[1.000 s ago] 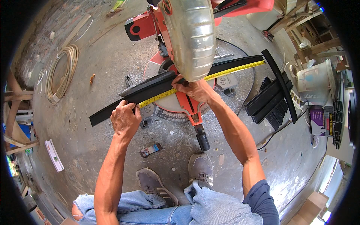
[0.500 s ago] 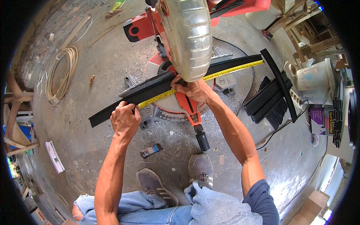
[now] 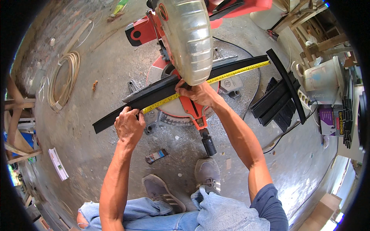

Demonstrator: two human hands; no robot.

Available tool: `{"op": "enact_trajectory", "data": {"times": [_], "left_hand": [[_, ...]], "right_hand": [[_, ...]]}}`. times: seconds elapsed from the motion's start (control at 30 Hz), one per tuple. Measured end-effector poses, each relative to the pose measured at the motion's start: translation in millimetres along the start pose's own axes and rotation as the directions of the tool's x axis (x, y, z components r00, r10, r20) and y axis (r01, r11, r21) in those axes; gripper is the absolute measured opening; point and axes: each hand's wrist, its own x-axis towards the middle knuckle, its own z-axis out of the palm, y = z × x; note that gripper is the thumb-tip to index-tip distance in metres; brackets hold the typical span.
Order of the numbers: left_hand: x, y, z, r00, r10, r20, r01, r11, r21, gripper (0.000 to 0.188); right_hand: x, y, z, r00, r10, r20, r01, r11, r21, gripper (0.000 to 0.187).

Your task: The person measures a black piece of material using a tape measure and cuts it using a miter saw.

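Observation:
A long black strip (image 3: 112, 118) lies slantwise across the red miter saw (image 3: 195, 109). Stretched along its near edge is a yellow tape measure (image 3: 239, 71), running to the strip's right end. My left hand (image 3: 130, 125) is closed at the tape's left end, its fingertips against the strip; whether a tape case is inside the hand is hidden. Close to the middle, my right hand (image 3: 199, 93) pinches the tape against the strip, thumb and fingers bent around the edge. The saw's cloudy plastic cover (image 3: 189, 42) hangs just above that hand and hides part of the strip.
At the right, a curved black strip (image 3: 287, 84) rests over several stacked black pieces (image 3: 271, 104), near a power strip (image 3: 303, 98) and a white bucket (image 3: 322, 82). A cable (image 3: 283, 136) crosses the floor. Coiled hose (image 3: 73, 63) lies left, a small packet (image 3: 157, 156) by my shoes.
Both hands keep their hold on the tape and strip, with hardly any movement. The whole view has shifted very slightly.

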Motion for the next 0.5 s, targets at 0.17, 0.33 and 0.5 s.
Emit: {"op": "enact_trajectory", "data": {"times": [0.17, 0.33, 0.5], "left_hand": [[1, -2, 2, 0.999, 0.018, -0.029, -0.017, 1.0, 0.015, 0.02], [2, 1, 8, 0.998, 0.037, -0.056, -0.038, 0.999, -0.011, 0.018], [-7, -21, 16, 0.939, 0.253, -0.234, -0.315, 0.906, -0.284, 0.012]], "right_hand": [[1, 2, 3, 0.995, -0.077, -0.061, 0.078, 0.997, 0.023, 0.025], [-3, 18, -6, 0.999, 0.012, -0.039, -0.014, 0.998, -0.053, 0.023], [-57, -13, -18, 0.89, 0.16, -0.427, 0.096, 0.849, 0.519, 0.016]]}}
